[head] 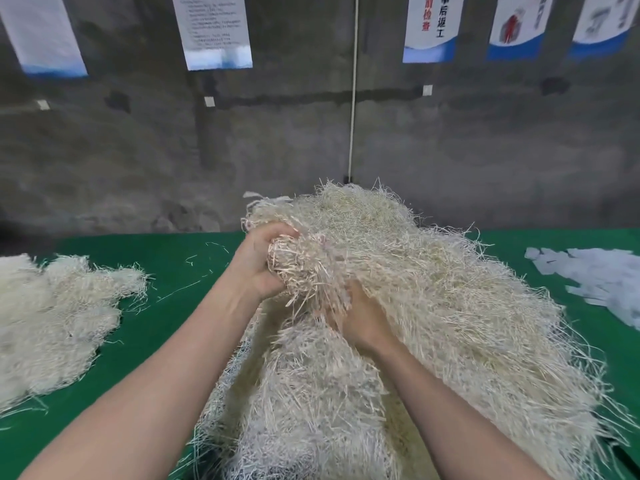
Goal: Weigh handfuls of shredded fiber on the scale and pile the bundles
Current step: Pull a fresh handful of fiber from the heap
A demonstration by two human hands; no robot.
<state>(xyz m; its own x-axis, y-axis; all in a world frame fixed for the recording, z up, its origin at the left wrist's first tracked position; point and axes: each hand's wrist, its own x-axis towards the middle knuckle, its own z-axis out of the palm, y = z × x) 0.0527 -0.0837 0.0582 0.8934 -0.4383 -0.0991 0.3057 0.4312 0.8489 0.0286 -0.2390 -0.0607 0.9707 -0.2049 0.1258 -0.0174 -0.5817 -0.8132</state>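
A big heap of cream shredded fiber (433, 306) covers the middle and right of the green table (166, 323). My left hand (258, 261) grips a handful of fiber (301, 265) at the heap's left side, fingers curled over its top. My right hand (363, 320) is just below and to the right, its fingers buried in the same clump, gripping it from underneath. A flatter pile of fiber bundles (52, 323) lies at the left of the table. No scale is in view.
White paper scraps (588, 282) lie at the table's right edge. Loose strands (194, 285) are scattered on the green cloth between the two piles. A grey concrete wall with hanging posters (211, 29) and a white cord (353, 98) stands behind the table.
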